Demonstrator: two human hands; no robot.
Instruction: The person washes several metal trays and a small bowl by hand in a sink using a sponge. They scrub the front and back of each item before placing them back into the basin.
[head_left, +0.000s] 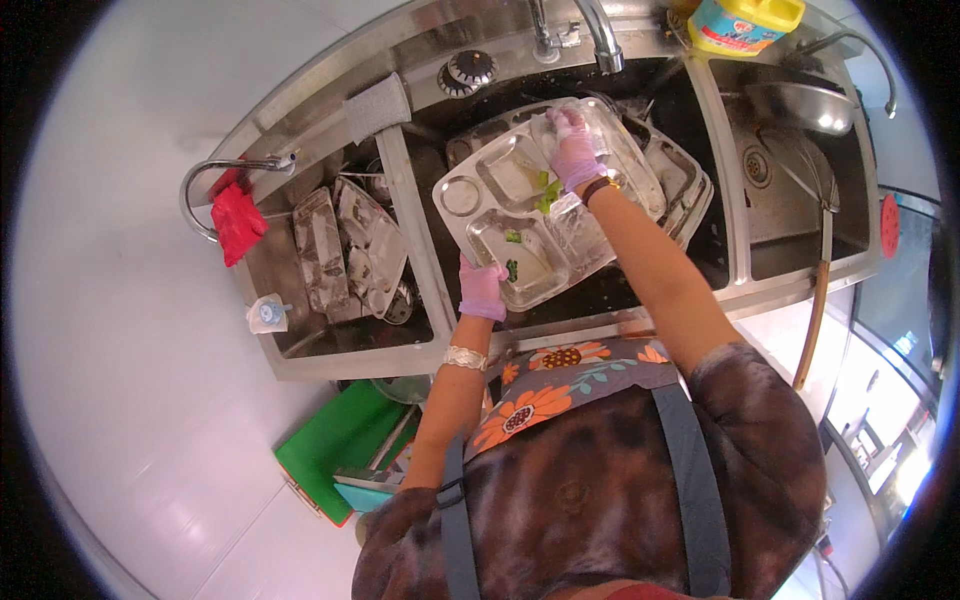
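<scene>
My left hand, in a thin pink glove, grips the near left corner of a metal compartment tray held tilted over the middle sink. Bits of green leaf lie in its compartments. My right hand, gloved alike, is closed at the tray's far right part, fingers bent down against it; what they hold is hidden. Beneath my right wrist a shiny, clear-looking patch shows on the tray, too blurred to name. More metal trays are stacked under and to the right of it in the sink.
In the left sink lie used trays. A grey cloth hangs over the divider, a red cloth by the left tap. The right sink holds a wok and a long-handled strainer. A tap and yellow jug stand behind.
</scene>
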